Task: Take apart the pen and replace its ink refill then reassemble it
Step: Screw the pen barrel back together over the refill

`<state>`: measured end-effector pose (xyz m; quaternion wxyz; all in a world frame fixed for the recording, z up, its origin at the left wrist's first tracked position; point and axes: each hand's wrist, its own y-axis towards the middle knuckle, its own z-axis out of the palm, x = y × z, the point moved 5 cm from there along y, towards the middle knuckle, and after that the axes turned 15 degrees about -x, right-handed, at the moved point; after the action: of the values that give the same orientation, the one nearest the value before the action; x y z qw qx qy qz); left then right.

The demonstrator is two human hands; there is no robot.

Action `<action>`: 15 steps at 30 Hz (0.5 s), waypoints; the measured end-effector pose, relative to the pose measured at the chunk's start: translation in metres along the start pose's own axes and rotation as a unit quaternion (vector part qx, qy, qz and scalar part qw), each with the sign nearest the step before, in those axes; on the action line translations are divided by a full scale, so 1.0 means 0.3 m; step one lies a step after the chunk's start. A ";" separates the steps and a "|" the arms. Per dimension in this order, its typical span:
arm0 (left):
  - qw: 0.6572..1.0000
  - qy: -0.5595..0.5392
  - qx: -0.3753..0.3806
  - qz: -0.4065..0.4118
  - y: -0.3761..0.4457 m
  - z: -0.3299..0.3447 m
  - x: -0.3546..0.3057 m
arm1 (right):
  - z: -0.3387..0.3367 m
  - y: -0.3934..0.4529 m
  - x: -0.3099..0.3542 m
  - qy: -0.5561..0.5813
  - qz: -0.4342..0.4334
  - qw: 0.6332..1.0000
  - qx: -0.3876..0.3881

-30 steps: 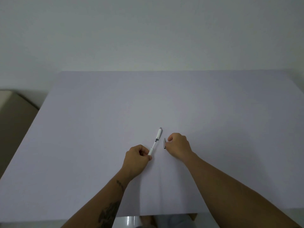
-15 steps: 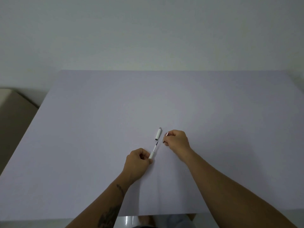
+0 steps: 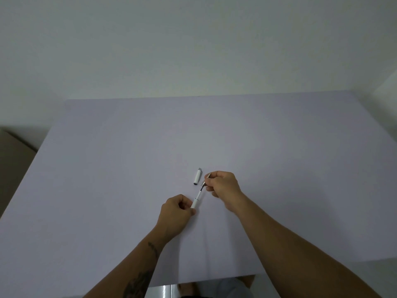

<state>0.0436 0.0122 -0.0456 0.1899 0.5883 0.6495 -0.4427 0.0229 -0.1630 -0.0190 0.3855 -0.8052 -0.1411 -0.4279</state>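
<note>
Pen (image 3: 196, 202), unmarked, in both hands

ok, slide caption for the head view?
Left hand holds pen barrel, right hand pinches its tip; cap lies apart on table.

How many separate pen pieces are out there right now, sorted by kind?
White pen cap, lying loose on the table: 1
White pen barrel, held in the left hand: 1
Thin metallic piece, held in the right hand: 1
Total: 3
</note>
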 end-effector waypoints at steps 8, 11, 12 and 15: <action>0.999 -0.025 -0.015 0.020 -0.005 -0.012 -0.029 | 0.027 -0.042 -0.019 -0.058 0.036 0.994 0.087; 0.999 -0.029 -0.015 0.027 -0.005 -0.016 -0.040 | 0.021 -0.044 -0.010 -0.064 0.026 0.994 0.087; 0.999 -0.030 -0.015 0.028 -0.006 -0.016 -0.043 | 0.016 -0.045 -0.005 -0.073 0.018 0.993 0.086; 0.999 -0.033 -0.005 0.028 -0.006 -0.013 -0.049 | -0.001 -0.046 0.014 -0.120 -0.014 0.989 0.082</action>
<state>0.0466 0.0067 -0.0318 0.2267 0.5907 0.6284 -0.4526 0.0176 -0.1544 -0.0085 0.4242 -0.8143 -0.2326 -0.3206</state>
